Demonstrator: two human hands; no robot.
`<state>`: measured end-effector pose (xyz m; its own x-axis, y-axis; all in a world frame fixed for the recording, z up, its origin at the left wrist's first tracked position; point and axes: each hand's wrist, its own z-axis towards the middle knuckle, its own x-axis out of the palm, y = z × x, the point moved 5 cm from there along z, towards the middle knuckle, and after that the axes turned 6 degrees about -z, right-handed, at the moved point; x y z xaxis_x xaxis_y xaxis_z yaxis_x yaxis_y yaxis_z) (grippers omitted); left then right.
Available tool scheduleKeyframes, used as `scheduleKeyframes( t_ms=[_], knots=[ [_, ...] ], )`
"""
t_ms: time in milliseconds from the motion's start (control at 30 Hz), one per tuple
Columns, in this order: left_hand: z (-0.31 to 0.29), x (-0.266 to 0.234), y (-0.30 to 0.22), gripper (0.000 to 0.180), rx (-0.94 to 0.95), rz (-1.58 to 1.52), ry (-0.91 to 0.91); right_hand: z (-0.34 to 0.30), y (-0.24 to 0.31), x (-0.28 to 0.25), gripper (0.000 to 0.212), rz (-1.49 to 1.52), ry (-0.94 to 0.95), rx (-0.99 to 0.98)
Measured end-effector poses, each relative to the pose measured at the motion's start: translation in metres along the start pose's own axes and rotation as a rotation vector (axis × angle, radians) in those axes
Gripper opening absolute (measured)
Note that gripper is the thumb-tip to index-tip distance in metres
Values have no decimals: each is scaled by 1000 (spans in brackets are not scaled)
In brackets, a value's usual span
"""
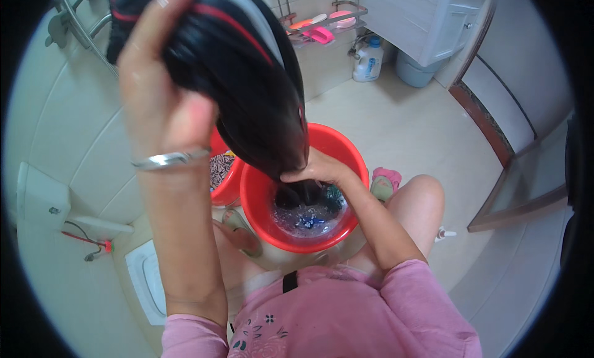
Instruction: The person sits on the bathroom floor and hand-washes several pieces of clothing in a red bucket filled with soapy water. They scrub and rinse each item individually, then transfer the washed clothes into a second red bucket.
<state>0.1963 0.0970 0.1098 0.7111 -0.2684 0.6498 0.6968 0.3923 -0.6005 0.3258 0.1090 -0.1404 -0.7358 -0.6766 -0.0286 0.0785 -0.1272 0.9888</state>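
Note:
A wet black garment with red and white stripes hangs stretched between my two hands; its exact kind is not clear. High at the left, close to the camera, my left hand with a silver bangle is closed on its upper part. Lower down, my right hand grips the bunched lower part over a red basin. The garment's end trails toward the sudsy water, where dark, blue and green cloth lies partly under the surface.
Beside the basin, a second red tub holds patterned cloth. A squat toilet is at lower left. Farther off are a white detergent bottle, a blue-grey bucket, a wire wall rack and a door frame at right.

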Motion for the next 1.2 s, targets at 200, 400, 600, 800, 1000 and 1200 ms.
scheduleKeyframes(
  t_ms=[200, 400, 600, 800, 1000, 1200],
  knots=[
    [36, -5, -43, 15, 210, 56, -207, -25, 59, -20, 65, 157, 2, -97],
    [0, -105, 48, 17, 16, 97, -393, -30, -17, -38, 57, 550, -139, 238],
    [-117, -239, 187, 29, -435, 240, -674, -34, -149, -76, 46, 306, -575, 613],
    [-215, -340, 262, 74, -1029, 471, -838, -31, -198, -64, 68, -1010, -526, 630],
    [-263, -357, 314, 91, -1159, 437, -849, -44, -274, -18, 63, -1191, 82, 915],
    [-249, -362, 314, 76, -1040, 233, -771, -51, -314, -20, 61, -1146, 155, 965]
  ],
)
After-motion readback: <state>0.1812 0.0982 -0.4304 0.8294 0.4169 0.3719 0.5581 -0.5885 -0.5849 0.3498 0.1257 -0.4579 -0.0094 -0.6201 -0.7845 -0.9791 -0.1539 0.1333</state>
